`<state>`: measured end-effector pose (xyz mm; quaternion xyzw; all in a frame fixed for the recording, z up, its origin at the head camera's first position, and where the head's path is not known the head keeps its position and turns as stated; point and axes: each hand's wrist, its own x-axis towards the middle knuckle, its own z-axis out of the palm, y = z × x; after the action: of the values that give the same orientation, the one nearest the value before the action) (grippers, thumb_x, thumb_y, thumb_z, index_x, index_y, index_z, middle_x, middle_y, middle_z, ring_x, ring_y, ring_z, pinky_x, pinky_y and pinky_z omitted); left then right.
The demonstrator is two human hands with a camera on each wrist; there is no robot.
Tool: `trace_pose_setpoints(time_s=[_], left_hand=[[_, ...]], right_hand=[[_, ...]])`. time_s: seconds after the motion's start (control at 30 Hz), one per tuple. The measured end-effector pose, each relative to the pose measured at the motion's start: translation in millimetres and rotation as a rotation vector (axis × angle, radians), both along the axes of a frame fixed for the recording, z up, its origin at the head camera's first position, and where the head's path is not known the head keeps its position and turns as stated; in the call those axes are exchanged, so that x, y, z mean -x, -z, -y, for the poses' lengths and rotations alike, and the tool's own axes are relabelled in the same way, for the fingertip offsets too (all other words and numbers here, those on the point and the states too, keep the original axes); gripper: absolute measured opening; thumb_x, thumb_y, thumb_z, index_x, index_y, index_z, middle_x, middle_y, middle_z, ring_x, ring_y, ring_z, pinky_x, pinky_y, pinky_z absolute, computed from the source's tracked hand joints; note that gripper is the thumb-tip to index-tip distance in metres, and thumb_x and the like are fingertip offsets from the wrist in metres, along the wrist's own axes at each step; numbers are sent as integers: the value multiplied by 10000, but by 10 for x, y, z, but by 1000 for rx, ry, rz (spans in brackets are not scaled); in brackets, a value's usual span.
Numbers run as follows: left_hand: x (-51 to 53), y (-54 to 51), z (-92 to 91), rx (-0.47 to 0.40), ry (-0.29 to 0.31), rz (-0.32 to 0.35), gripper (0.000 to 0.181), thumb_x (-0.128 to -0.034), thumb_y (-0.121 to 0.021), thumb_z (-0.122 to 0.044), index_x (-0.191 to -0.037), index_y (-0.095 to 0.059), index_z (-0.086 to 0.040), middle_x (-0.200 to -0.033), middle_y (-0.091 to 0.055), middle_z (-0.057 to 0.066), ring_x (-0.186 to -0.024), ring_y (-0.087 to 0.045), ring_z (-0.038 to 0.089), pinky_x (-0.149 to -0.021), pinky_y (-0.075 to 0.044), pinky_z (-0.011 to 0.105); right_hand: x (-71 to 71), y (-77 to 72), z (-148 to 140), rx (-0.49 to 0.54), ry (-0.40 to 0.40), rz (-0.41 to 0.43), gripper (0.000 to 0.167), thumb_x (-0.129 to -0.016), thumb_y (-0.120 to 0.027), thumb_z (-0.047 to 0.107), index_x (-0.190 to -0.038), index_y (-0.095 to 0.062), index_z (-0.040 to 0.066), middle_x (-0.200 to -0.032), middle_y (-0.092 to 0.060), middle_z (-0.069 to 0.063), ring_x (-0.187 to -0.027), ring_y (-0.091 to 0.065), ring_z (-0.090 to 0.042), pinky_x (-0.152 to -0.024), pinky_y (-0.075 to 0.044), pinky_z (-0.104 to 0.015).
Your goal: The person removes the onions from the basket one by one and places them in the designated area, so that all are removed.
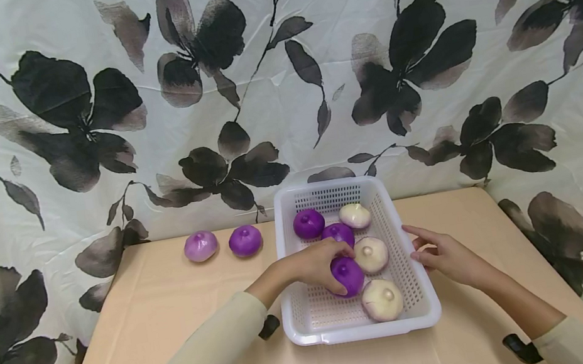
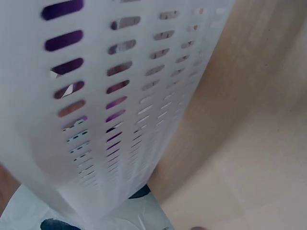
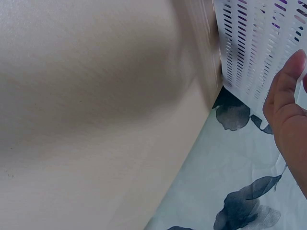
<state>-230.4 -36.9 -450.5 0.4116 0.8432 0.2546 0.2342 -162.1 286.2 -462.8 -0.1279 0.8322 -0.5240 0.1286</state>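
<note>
Nr the rear L corner of the bench [image 1: 173, 302]: a pale purple onion [image 1: 201, 246], then, just R of it, a darker purple onion [image 1: 245, 240], apart & untouched, both outside the basket [image 1: 307, 338].

L hand [image 1: 313, 266], palm down, arm in from front edge & over basket's L rim; fingers & thumb curved round a purple onion [image 1: 349, 278] inside. Can't tell if it's off the basket floor.

Basket sits R of bench centre, rear rim by rear edge. Besides the held one: 2 purple onions [image 1: 308, 224] twd rear, & 3 white onions [image 1: 381, 300] down the R side. So 6 in, 2 out; prob. mid-job, w/ held onion not yet let go.

R hand [image 1: 446, 258], arm angled in from bench's front R corner: fingers loosely extended, thumb apart from index, tips touching basket's R rim, maybe steadying it; no onion in it.
</note>
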Motion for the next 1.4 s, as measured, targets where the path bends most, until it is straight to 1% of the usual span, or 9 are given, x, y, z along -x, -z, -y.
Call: trace_pose_setpoints(time_s=[0.27, 0.4, 0.57, 0.77, 0.87, 1.03, 1.17, 1.3, 1.4], left_hand=[[-58, -131, 69, 1, -55, -41, 711, -723, -922, -294, -1355, -615, -187, -1316, -590, 36, -1204, -550, 147, -1056, -487, 314], [-66, -208, 115, -29, -85, -73, 697, -728, -920, -286, -1350, -615, -206, -1313, -566, 51, -1201, -545, 165, -1055, -493, 335], [-78, -305, 202, -91, -115, -56, 695, -735, -916, -269, -1355, -609, -197, -1287, -553, 53, -1183, -558, 177, -1028, -509, 348], [-93, -415, 330, -143, -137, -37, 708, -756, -893, -249, -1394, -594, -186, -1330, -555, 71, -1192, -571, 196, -1014, -525, 379], [-98, -473, 422, -177, -152, -41, 719, -756, -882, -239, -1408, -586, -178, -1358, -545, 91, -1197, -584, 223, -1011, -535, 415], [-84, -579, 622, -238, -217, -47, 719, -753, -878, -229, -1405, -576, -187, -1390, -544, 72, -1206, -598, 243, -1000, -551, 457], [-80, -647, 788, -264, -259, -46, 707, -759, -876, -232, -1397, -573, -206, -1357, -556, 56, -1193, -593, 237, -973, -566, 431], [-86, -659, 956, -299, -284, -23, 717, -769, -872, -186, -1413, -557, -172, -1340, -544, 76, -1173, -590, 253, -936, -584, 352], [-88, -642, 1076, -329, -304, -24, 732, -770, -869, -162, -1426, -545, -156, -1335, -559, 69, -1143, -598, 272, -910, -586, 342]], right_hand=[[21, -2, -4, 7, -1, 4, 634, -1019, -581, -3, -1576, -288, -76, -1135, -556, -280, -906, -671, -84, -703, -616, -288], [32, -10, -14, 9, -3, 6, 631, -1020, -578, -3, -1576, -288, -77, -1138, -554, -280, -908, -669, -89, -701, -616, -291], [24, -14, -15, 7, -3, 9, 632, -1024, -574, 2, -1580, -283, -73, -1152, -550, -284, -923, -670, -89, -717, -619, -288], [26, -25, -5, -4, 0, 2, 627, -1022, -575, -2, -1574, -289, -81, -1140, -557, -282, -908, -667, -90, -701, -618, -290], [29, -30, -2, -13, -1, -3, 627, -1021, -577, -2, -1574, -291, -80, -1141, -559, -281, -903, -667, -95, -695, -615, -288], [36, -39, -7, -11, -3, 0, 631, -1023, -581, 8, -1577, -290, -74, -1156, -556, -286, -917, -672, -111, -703, -618, -291], [35, -41, -12, -10, -3, 3, 637, -1023, -582, 8, -1580, -283, -73, -1159, -556, -285, -921, -672, -112, -706, -618, -289], [37, -29, -12, -7, -2, 1, 631, -1021, -577, -2, -1576, -286, -79, -1152, -556, -285, -914, -668, -100, -700, -616, -288], [41, -25, -11, -5, -3, 0, 626, -1019, -576, -6, -1573, -292, -81, -1145, -556, -283, -904, -667, -88, -693, -614, -287]])
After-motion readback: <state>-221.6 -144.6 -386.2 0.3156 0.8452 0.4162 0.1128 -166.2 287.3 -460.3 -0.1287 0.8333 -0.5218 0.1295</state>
